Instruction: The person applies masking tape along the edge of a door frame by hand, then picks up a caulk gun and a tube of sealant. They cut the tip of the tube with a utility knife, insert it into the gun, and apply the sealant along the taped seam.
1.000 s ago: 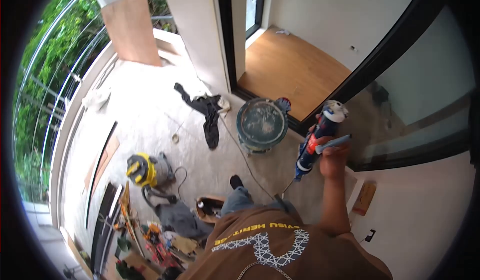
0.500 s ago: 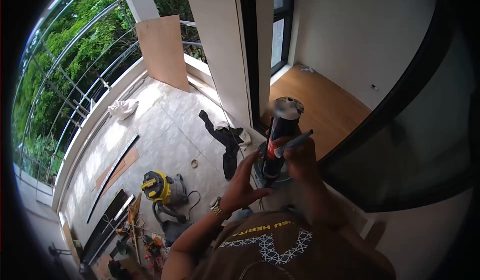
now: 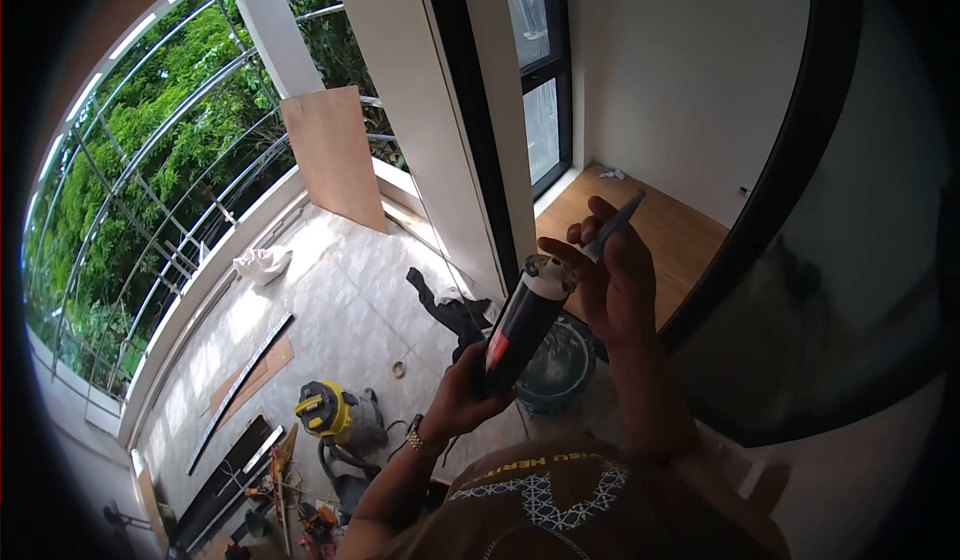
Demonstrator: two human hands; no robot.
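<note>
My left hand (image 3: 467,398) is wrapped round the lower part of a dark sealant cartridge (image 3: 522,328) with a red patch on its label. The cartridge tilts up to the right, its whitish, smeared end on top. Just above that end, my right hand (image 3: 622,278) pinches a pale grey pointed nozzle (image 3: 618,224) between thumb and fingers, apart from the cartridge. Below the cartridge stands a round bucket (image 3: 556,372) with a dirty rim, partly hidden by it.
A yellow and black vacuum cleaner (image 3: 338,412) stands on the tiled floor, near a tape roll (image 3: 399,369). Dark cloth (image 3: 448,310) lies by the door frame. Tools and long strips lie lower left. A plywood sheet (image 3: 335,158) leans by the railing. A glass door (image 3: 800,290) is at right.
My right hand has moved up from beside the cartridge with the nozzle. My left hand, formerly spread beside the cartridge, now grips it, and the cartridge leans more. The view has shifted.
</note>
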